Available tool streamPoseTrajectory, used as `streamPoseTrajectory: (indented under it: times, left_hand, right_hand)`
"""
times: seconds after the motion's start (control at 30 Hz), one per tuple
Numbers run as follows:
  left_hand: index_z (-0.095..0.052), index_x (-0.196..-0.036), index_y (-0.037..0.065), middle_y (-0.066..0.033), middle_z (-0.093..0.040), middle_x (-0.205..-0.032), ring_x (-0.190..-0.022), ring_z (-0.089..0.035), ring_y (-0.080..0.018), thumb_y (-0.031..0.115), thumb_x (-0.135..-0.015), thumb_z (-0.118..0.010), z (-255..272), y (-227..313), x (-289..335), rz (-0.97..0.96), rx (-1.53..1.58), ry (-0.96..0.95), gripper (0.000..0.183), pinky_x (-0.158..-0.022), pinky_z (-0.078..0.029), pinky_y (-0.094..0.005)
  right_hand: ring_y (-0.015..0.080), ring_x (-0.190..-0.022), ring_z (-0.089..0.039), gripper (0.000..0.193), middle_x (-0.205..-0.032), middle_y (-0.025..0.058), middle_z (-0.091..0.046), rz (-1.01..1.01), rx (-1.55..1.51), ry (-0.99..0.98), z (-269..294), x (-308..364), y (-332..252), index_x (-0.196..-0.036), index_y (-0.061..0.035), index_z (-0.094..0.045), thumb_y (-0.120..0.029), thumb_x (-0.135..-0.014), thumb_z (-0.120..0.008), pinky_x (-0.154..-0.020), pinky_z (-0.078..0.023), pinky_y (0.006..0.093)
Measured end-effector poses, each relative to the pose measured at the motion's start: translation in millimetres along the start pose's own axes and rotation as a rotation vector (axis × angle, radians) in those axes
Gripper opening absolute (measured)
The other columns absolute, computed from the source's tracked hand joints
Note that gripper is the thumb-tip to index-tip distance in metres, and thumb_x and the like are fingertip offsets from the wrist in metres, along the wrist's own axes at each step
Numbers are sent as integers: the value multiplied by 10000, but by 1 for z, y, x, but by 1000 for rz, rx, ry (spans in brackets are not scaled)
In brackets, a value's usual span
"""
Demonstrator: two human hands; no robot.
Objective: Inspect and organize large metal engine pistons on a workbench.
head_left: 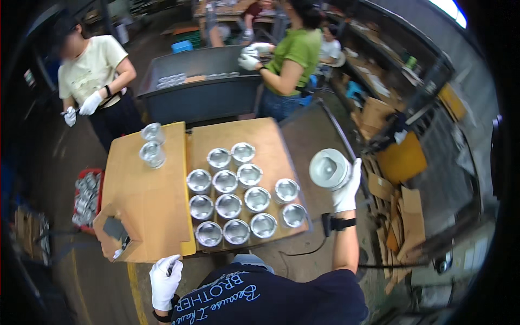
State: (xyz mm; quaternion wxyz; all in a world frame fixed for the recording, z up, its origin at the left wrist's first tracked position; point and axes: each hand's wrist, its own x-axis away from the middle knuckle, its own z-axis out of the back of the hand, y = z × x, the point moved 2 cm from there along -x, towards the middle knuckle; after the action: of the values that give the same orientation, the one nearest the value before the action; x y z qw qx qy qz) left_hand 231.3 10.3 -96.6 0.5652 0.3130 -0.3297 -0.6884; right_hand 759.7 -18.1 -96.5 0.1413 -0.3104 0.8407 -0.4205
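Note:
My right hand point(347, 189) holds up a silvery metal piston point(329, 168), its round recessed face showing, beyond the right edge of the cardboard-covered table. My left hand point(166, 280) is closed at the table's near edge, around a small dark thing I cannot make out. Several more pistons point(228, 206) stand in rough rows on the cardboard sheet point(260, 135) between my hands. Two others point(152, 155) stand at the far end of the left cardboard sheet point(146, 200).
An open cardboard box point(116, 233) sits at the table's near left corner. A red crate point(86, 221) of metal parts is left of the table. Beyond stands a grey bin point(200, 97), with one co-worker point(295, 59) beside it and another point(95, 70) at left. Flattened cardboard point(410, 219) leans at right.

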Motion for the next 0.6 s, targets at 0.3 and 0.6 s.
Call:
streamPoseTrajectory:
  times: [0.3, 0.6]
  left_hand:
    - [-698, -927, 37, -118, -668, -766, -658, -646, -256, 95, -783, -682, 36, 15, -6, -506, 8, -247, 155, -616, -512, -336]
    - [-616, -1188, 3, -5, -669, -876, -699, -540, -28, 180, -906, -644, 91, 5, 48, 20, 658, -649, 334, -632, -439, -186]
  right_hand:
    - [257, -864, -670, 576, -1035, 105, -673, -274, -415, -68, -77, 173, 55, -1047, -21, -631, -548, -958, -416, -759, -581, 382]
    - [362, -1067, -610, 808, -1188, 231, -608, -627, -457, -426, -208, 288, 100, -1239, 51, -531, -670, -906, -381, -940, -501, 480]
